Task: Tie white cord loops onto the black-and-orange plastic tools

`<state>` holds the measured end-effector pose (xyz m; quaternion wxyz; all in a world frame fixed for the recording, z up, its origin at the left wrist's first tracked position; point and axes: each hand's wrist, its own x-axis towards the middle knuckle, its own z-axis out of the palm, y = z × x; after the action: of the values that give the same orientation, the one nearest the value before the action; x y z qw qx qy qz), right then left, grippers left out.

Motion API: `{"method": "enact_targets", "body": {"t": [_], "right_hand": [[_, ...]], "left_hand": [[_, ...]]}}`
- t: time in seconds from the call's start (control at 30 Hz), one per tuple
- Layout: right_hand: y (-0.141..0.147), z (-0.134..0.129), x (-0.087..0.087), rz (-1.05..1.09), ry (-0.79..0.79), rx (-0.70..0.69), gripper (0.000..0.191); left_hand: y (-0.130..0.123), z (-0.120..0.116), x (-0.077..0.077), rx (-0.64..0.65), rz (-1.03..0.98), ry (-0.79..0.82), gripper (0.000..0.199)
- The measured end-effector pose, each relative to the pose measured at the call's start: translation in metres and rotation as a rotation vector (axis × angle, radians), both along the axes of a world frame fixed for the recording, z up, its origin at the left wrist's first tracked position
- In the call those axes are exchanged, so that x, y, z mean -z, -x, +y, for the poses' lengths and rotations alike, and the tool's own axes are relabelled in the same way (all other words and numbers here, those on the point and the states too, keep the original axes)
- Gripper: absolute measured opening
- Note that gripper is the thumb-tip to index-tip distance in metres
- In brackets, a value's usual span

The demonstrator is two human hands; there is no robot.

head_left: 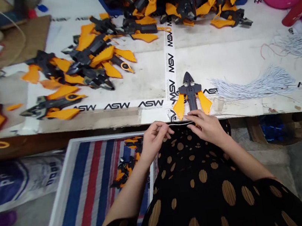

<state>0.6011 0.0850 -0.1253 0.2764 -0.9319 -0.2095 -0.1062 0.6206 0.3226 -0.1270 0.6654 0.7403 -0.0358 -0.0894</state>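
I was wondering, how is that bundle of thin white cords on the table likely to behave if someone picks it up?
The thin white cords will probably be floppy, since they lie splayed and curving on the table. They look very light for their length, and being fine and loose, they would likely slip apart or tangle when lifted.

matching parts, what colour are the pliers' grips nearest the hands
Orange-yellow grips, best seen in the head view.

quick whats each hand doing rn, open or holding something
left hand: pinching a thin white cord between the fingers
right hand: pinching the other end of the same cord
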Motion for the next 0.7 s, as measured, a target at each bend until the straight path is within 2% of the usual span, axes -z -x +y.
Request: {"method": "enact_targets", "body": {"t": [0.13, 0.2, 0.3, 0.37, 0.43, 0.57, 0.7], "right_hand": [[-0.007, 0.025, 0.007, 0.093, -0.286, -0.131, 0.027], [-0.008, 0.031, 0.008, 0.133, -0.386, -0.122, 0.023], [-0.009, 0.028, 0.002, 0.170, -0.426, -0.028, 0.022], [-0.012, 0.022, -0.006, 0.178, -0.362, 0.058, 0.021], [-0.017, 0.017, -0.013, 0.180, -0.225, 0.114, 0.021], [-0.028, 0.018, -0.020, 0.216, 0.067, 0.114, 0.021], [-0.031, 0.022, -0.021, 0.261, 0.162, 0.123, 0.021]], "left_hand": [[0.005, -0.008, 0.006, 0.013, 0.064, 0.103, 0.034], [0.007, -0.013, 0.006, 0.019, 0.092, 0.131, 0.036], [0.005, -0.016, 0.007, 0.020, 0.135, 0.114, 0.036], [0.001, -0.018, 0.010, 0.007, 0.161, 0.078, 0.036], [-0.005, -0.020, 0.017, 0.000, 0.174, 0.046, 0.040], [-0.015, -0.029, 0.030, 0.028, 0.216, 0.054, 0.059], [-0.019, -0.038, 0.035, 0.022, 0.234, 0.066, 0.060]]}}
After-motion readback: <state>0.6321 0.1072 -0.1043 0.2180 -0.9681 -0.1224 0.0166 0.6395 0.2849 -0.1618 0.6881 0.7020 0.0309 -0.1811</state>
